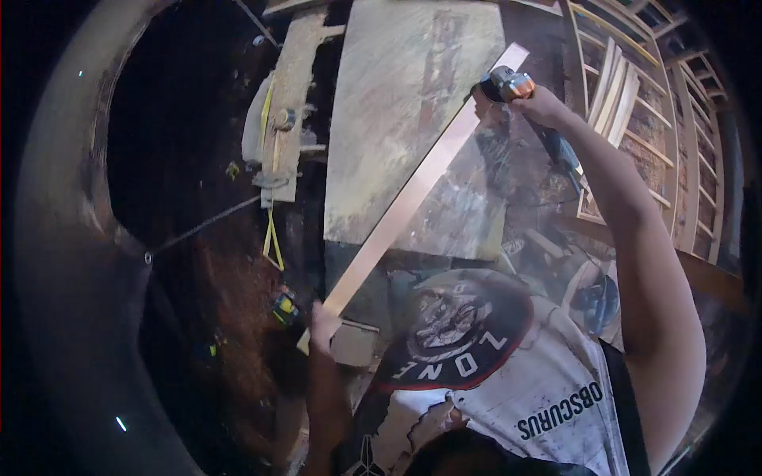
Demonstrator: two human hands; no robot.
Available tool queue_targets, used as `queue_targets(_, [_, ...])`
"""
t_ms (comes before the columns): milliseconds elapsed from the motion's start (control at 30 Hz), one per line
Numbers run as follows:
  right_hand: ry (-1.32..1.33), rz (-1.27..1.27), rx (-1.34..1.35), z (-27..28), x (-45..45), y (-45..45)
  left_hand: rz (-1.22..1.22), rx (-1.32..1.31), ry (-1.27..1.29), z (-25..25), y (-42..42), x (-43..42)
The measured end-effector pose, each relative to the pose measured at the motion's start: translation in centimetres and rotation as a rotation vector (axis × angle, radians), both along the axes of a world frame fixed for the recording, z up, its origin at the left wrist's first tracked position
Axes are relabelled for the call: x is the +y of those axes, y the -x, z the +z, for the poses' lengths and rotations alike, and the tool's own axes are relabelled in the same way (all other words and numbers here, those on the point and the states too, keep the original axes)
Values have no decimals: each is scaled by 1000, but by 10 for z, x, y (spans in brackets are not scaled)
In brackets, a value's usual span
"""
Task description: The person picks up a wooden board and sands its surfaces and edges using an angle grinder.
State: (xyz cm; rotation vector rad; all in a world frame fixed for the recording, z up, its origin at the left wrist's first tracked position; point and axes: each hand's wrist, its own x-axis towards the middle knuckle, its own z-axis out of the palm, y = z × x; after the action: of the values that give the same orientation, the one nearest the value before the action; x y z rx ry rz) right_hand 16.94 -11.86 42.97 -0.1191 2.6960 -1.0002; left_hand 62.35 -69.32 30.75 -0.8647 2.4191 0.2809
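Observation:
A long, pale wooden board (421, 186) runs slantwise from lower left to upper right across the workbench top (373, 103). Near its lower end, my left hand (324, 327) is wrapped round it. My right hand (540, 105) grips a compact power tool with a grey head and orange parts (508, 84), which looks like an angle grinder or sander. The tool sits at the board's upper part, and its working face is hidden. A short length of board shows beyond it.
Wooden strips (613, 95) lean on slatted wooden frames (651, 151) at right. A narrow wooden bench (287, 143) stands left of the workbench, with a yellow strap (274, 242) hanging from it. A yellow-and-black object (284, 305) lies on the brown ground below.

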Motion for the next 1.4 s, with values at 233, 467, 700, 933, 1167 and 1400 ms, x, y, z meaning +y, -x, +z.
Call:
queue_targets(233, [114,71,-78,-61,-34,-38,34,55,-49,26,86,87])
queue_targets(467, [38,78,-249,-47,-66,-83,303,97,-442,50,75,68])
queue_targets(700, [-51,165,-286,-35,-110,-124,1087,615,-941,-16,8,58])
queue_targets(933, [55,330,-311,-39,-147,-190,1549,786,-972,-32,54,106])
queue_targets(1167, [-158,524,-402,-17,-203,-228,1510,837,-985,-25,60,111])
queue_targets(1400, [31,446,-306,-25,-157,-175,1515,757,-903,-18,59,116])
